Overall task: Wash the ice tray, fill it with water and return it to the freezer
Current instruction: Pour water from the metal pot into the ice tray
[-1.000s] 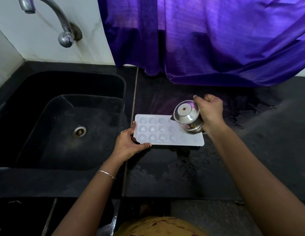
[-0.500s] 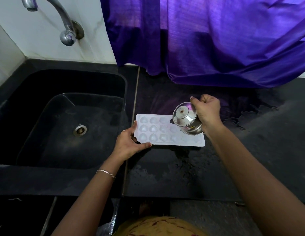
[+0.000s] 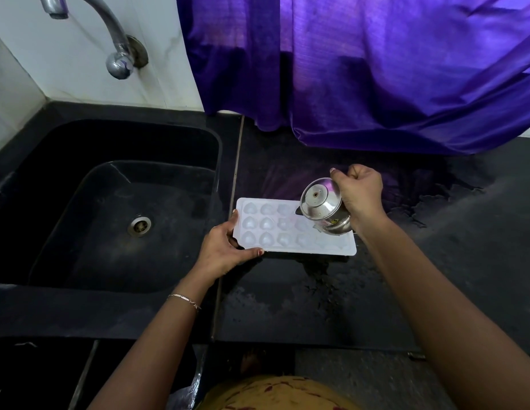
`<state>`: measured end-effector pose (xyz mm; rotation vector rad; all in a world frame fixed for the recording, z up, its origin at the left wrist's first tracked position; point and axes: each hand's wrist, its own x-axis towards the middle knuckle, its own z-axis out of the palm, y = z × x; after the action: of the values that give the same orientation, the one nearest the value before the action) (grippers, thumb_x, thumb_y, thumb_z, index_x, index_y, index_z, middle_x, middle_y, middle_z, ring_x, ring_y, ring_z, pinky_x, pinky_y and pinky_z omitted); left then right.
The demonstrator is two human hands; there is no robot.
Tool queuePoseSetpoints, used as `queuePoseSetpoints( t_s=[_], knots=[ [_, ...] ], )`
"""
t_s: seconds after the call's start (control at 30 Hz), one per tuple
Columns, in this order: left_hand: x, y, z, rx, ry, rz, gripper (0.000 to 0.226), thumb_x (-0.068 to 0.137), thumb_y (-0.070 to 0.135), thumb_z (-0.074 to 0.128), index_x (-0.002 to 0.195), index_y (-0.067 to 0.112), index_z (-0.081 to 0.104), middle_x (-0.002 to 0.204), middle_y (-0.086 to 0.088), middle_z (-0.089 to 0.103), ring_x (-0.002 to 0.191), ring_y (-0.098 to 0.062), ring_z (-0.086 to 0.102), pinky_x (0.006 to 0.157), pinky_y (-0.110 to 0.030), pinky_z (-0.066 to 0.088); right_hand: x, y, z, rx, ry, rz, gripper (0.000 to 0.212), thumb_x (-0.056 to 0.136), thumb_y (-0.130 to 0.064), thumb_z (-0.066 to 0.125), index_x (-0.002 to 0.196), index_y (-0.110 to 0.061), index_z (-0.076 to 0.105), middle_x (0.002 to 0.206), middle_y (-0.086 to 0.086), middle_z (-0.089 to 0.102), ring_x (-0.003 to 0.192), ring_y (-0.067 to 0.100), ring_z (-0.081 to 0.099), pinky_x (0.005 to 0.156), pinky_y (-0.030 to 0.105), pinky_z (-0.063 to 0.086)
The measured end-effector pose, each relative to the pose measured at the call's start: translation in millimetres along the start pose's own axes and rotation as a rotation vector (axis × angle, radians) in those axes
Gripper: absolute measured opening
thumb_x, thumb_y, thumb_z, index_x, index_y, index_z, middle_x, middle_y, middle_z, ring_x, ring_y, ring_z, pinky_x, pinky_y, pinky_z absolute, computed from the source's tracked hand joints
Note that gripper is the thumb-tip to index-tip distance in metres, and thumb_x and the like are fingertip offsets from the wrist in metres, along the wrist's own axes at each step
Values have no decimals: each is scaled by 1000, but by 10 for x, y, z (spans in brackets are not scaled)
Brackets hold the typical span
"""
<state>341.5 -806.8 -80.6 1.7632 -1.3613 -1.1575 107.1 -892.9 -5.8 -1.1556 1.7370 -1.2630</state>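
**Steel pot tipped over the ice tray beside the sink**

A white ice tray point(image 3: 317, 251) lies flat on the black desk point(image 3: 287, 309), just right of the sink point(image 3: 169, 149), with its long side running left to right. Its cells are heart-shaped and set in three rows. The ones at the left look glossy, but whether they hold water cannot be told. A small steel pot point(image 3: 321, 207) is held above the right part of the tray. It is tilted steeply, so its round base faces up towards the camera and its mouth points down at the cells. What is inside it is hidden.

The left hand point(image 3: 220, 251) grips the near-left corner of the tray, with the thumb laid along the near edge and the fingers curled round the left end. A thin bracelet point(image 3: 183, 300) sits on that wrist. The right hand point(image 3: 361, 193) is closed tightly round the pot from the right side, knuckles up and wrist bent. Both forearms reach in from the bottom of the view.

The desk is dark stone, with wet patches and splashes in front of the tray and to its right. The sink is a deep black basin with a metal drain point(image 3: 139, 225) at the bottom. A curved metal tap point(image 3: 115, 39) comes out of the white wall above it. A purple curtain point(image 3: 376, 69) hangs behind the desk, and its hem rests on the surface.
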Motion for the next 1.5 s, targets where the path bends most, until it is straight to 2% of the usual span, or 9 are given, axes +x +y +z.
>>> queuePoseSetpoints(
  t_s=[0.1, 0.27, 0.4, 0.53, 0.67, 1.0, 1.17, 1.37, 1.5],
  knots=[
    [4, -6, 3, -9, -9, 4, 105, 62, 21, 91, 150, 14, 33, 77, 13, 64, 74, -11, 65, 83, -29, 57, -7, -12, -4, 61, 3, 52, 50, 84, -12, 69, 55, -21, 30, 55, 0, 35, 55, 17, 37, 63, 31, 43],
    [1, 6, 2, -12, -7, 17, 103, 63, 18, 91, 149, 13, 34, 77, 16, 61, 68, -1, 62, 82, -24, 55, -23, -52, 46, 168, -25, 125, 50, 83, -10, 69, 55, -22, 30, 54, -2, 38, 52, 12, 40, 59, 30, 43],
    [18, -19, 7, -12, -7, 8, 104, 62, 20, 91, 149, 15, 34, 76, 14, 63, 69, -5, 63, 81, -26, 57, -65, -97, 127, 146, -53, 83, 50, 85, -9, 69, 54, -21, 31, 49, -5, 38, 46, 7, 39, 53, 22, 42],
    [40, -57, 11, -45, -17, -1, 107, 60, 21, 92, 150, 14, 34, 88, 7, 69, 84, -11, 69, 87, -36, 57, -84, -137, 204, 84, -73, 21, 48, 85, -11, 69, 55, -19, 31, 54, -1, 35, 52, 11, 36, 57, 25, 42],
    [42, -72, 14, -53, -11, -4, 109, 59, 21, 93, 150, 14, 33, 96, 3, 71, 87, -11, 70, 87, -36, 57, -97, -162, 251, 46, -87, -10, 49, 85, -11, 68, 55, -19, 30, 54, -1, 32, 52, 10, 32, 57, 25, 39],
    [32, -50, 7, -17, -2, -1, 107, 60, 23, 92, 150, 15, 33, 86, 7, 69, 78, -12, 68, 84, -33, 58, -106, -166, 302, -25, -80, -48, 49, 83, -14, 70, 56, -20, 30, 56, 0, 32, 61, 19, 34, 60, 28, 40],
    [22, -32, 4, -15, -7, 3, 106, 62, 21, 91, 149, 14, 33, 85, 10, 65, 73, -4, 65, 79, -23, 56, -105, -159, 302, -20, -76, -38, 48, 84, -14, 69, 56, -20, 30, 57, 1, 32, 61, 19, 34, 60, 29, 40],
    [38, -61, 10, -31, -10, -7, 108, 60, 21, 92, 150, 15, 32, 84, 9, 67, 76, -8, 67, 82, -29, 58, -106, -160, 293, 9, -69, -14, 49, 84, -14, 69, 55, -20, 30, 56, 0, 33, 59, 19, 35, 61, 30, 41],
    [35, -57, 9, -34, -7, 4, 108, 60, 22, 92, 150, 14, 33, 90, 7, 68, 78, -8, 67, 84, -31, 58, -106, -195, 306, 108, -77, 74, 50, 84, -11, 69, 56, -21, 29, 54, -3, 34, 51, 10, 35, 57, 27, 40]
  ],
)
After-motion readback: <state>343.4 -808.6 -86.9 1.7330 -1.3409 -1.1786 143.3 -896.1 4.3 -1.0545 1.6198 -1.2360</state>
